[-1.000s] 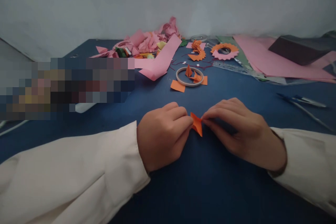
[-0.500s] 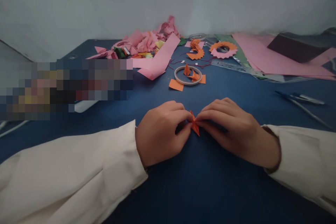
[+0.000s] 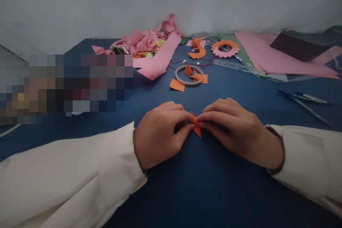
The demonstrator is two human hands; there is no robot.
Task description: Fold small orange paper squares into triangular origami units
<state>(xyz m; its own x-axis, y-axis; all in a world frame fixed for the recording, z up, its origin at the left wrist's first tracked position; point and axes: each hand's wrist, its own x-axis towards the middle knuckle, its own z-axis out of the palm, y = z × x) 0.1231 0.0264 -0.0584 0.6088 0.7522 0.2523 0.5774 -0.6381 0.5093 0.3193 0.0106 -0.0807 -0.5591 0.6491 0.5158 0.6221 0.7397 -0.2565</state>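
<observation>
A small folded orange paper piece (image 3: 196, 126) is pinched between both my hands low over the blue table (image 3: 203, 185). My left hand (image 3: 160, 133) grips its left side with thumb and curled fingers. My right hand (image 3: 235, 128) pinches its right side with fingertips pressed together. Most of the paper is hidden by my fingers; only pointed tips show. White sleeves cover both my forearms.
A tape ring (image 3: 189, 75) with folded orange pieces and an orange square (image 3: 177, 85) lie beyond my hands. Further back are pink paper scraps (image 3: 149, 42), a pink strip (image 3: 160, 60), an orange-pink paper wreath (image 3: 226, 48), pink sheets (image 3: 269, 57), a dark box (image 3: 299, 44). Scissors (image 3: 304, 98) lie right.
My hands have drawn closer together, folding the orange paper narrower; less of it shows now. The view has shifted slightly.
</observation>
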